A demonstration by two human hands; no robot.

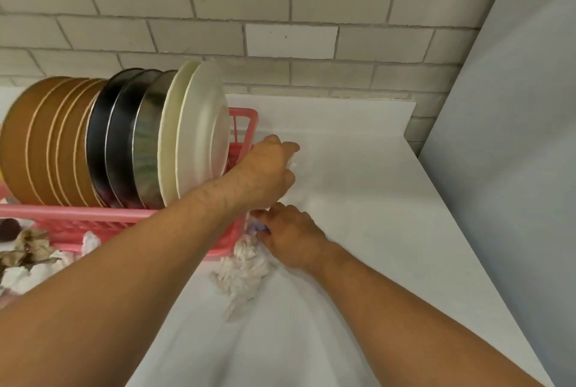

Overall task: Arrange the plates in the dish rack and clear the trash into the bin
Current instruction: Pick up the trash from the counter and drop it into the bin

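Both hands gather trash for binning beside the filled dish rack (78,221).
Left hand (268,168) clutches, seemingly, a white scrap (293,165); right hand (293,237) fingers (265,215) pinch crumpled tissue (246,271) on the tabletop (358,199).

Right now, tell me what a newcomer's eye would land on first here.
A row of plates stands on edge in the pink dish rack at left: brown plates, then steel plates, then cream plates at the right end. Just right of the rack, the left hand pinches a white scrap, while the right hand grips crumpled tissue lying on the white counter.
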